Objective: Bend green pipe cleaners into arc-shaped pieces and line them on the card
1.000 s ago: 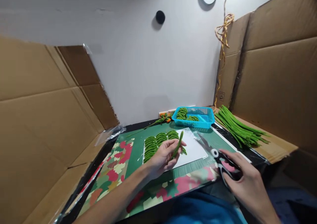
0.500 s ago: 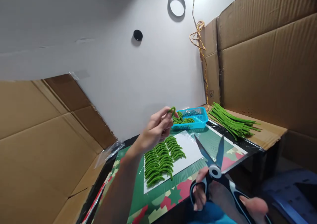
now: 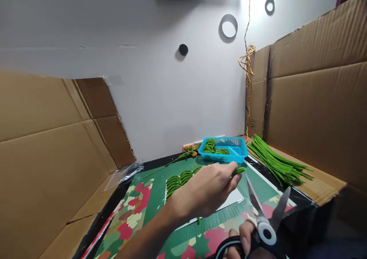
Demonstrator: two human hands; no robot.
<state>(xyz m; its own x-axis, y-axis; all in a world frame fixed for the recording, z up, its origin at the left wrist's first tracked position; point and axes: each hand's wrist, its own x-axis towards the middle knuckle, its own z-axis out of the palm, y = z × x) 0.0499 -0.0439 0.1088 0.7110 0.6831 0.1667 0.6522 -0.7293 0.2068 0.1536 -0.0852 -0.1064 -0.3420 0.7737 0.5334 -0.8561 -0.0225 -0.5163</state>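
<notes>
My left hand is closed on a short green fuzzy piece, whose tip sticks out to the right of the fingers. It hovers over the white sheet, hiding part of the rows of curved green pieces. My right hand, at the lower edge, holds black-handled scissors. Their blades stand apart and point up, just right of the green piece, not touching it.
Behind the sheet a blue basket holds more green pieces. A bundle of long green stems lies on cardboard at the right. An orange-and-green flower stem rests at the back. Cardboard walls flank the table.
My left hand has moved right and down, turning so the green piece points toward the scissors. The view has shifted, bringing the flower stem into sight. The scissors' blades remain apart.
</notes>
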